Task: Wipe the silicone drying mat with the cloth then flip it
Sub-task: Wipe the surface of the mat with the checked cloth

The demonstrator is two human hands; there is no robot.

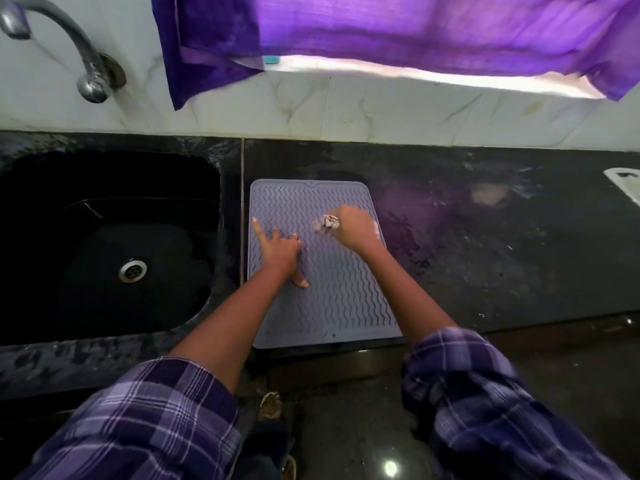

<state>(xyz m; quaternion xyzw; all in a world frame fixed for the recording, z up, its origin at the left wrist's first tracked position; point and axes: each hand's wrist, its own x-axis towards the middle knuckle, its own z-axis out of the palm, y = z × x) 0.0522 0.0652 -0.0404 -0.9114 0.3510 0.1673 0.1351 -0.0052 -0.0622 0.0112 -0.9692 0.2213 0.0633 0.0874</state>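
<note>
A grey silicone drying mat (332,306) with wavy ridges lies flat on the dark counter, just right of the sink. My right hand (356,226) presses a crumpled pale cloth (327,223) onto the mat's upper right part; the hand covers most of the cloth. My left hand (282,252) rests on the mat's left side with fingers spread, holding nothing.
A black sink (104,244) with a metal drain sits to the left, under a steel tap (86,67). A purple curtain (381,29) hangs over the tiled back wall. A white object (623,185) lies at the counter's far right edge.
</note>
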